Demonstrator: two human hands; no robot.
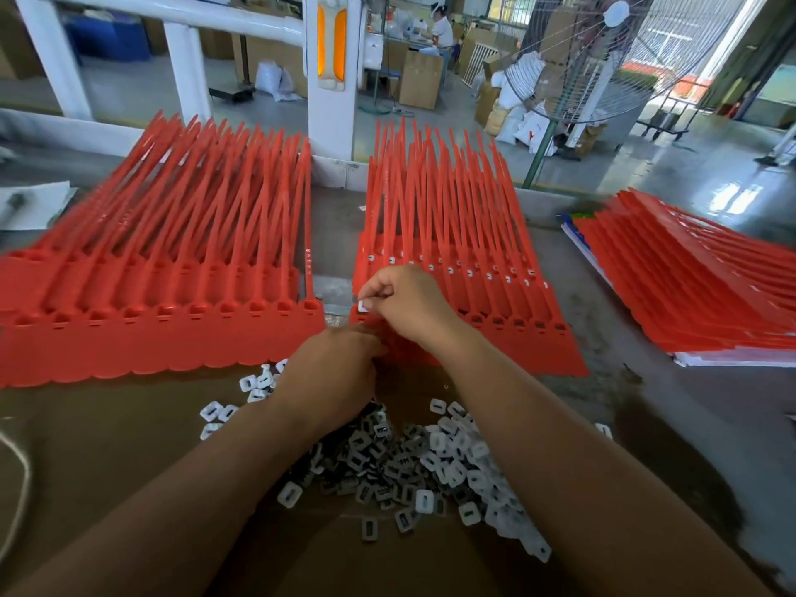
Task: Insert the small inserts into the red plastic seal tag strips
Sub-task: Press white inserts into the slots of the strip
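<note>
Two fanned stacks of red seal tag strips lie on the table, a left stack (163, 269) and a middle stack (474, 252). My right hand (409, 303) pinches a small white insert (363, 306) at the leftmost pocket of the middle stack's front strip. Several rear strips of that stack show white inserts in their pockets. My left hand (331, 377) rests just below, its fingers curled against the front edge of the same stack; what it holds is hidden. A pile of loose white inserts (430, 463) lies between my forearms.
A third stack of red strips (698, 290) lies at the right on white sheets. A white pillar (329, 79) stands behind the table's far edge, with a large fan (603, 58) beyond it. A white cord (17, 489) curls at the left edge.
</note>
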